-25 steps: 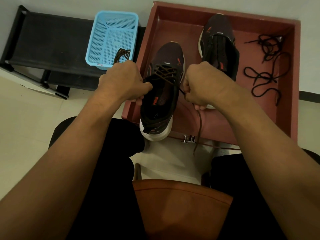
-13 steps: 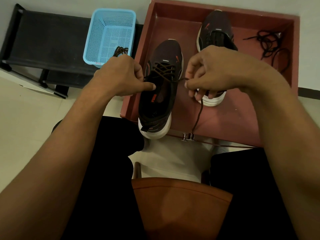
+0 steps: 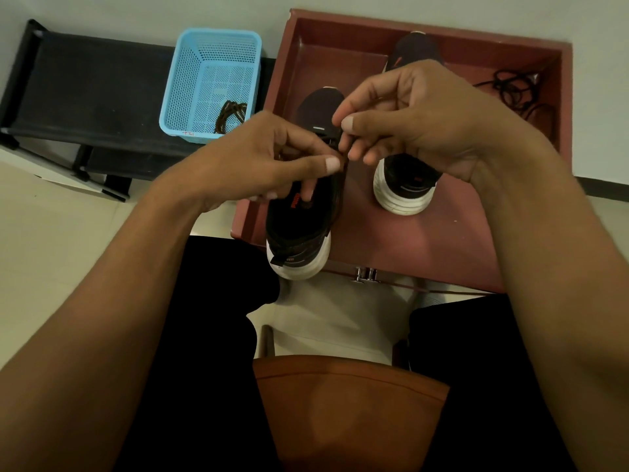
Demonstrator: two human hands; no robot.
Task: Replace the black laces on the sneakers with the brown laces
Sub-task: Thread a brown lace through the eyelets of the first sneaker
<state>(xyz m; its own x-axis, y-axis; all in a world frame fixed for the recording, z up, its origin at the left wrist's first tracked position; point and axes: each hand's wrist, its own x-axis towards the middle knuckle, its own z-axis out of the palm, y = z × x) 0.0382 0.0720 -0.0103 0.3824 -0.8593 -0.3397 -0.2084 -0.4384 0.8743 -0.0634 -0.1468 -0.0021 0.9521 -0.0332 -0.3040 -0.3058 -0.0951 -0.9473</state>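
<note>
A dark sneaker (image 3: 299, 229) with a white sole stands at the front left of the red tray (image 3: 429, 243), heel toward me. My left hand (image 3: 252, 161) grips its upper at the lacing, thumb out and one finger inside the opening. My right hand (image 3: 408, 120) hovers above the toe and pinches the brown lace between thumb and forefinger; most of the lace is hidden by my fingers. The second sneaker (image 3: 405, 189) stands behind, partly covered by my right hand. Loose black laces (image 3: 514, 90) lie in the tray's far right corner. Another brown lace (image 3: 231, 114) lies in the blue basket (image 3: 190, 80).
The basket sits on a low black rack (image 3: 85, 97) left of the tray. A thin brown strand (image 3: 442, 292) runs along the tray's front edge by a metal latch (image 3: 364, 274). My knees flank a brown chair seat (image 3: 347, 403).
My right hand has risen from beside the near sneaker to above its toe, taking the lace end with it. My left hand has shifted right onto the lacing. The lace no longer dangles over the tray's front.
</note>
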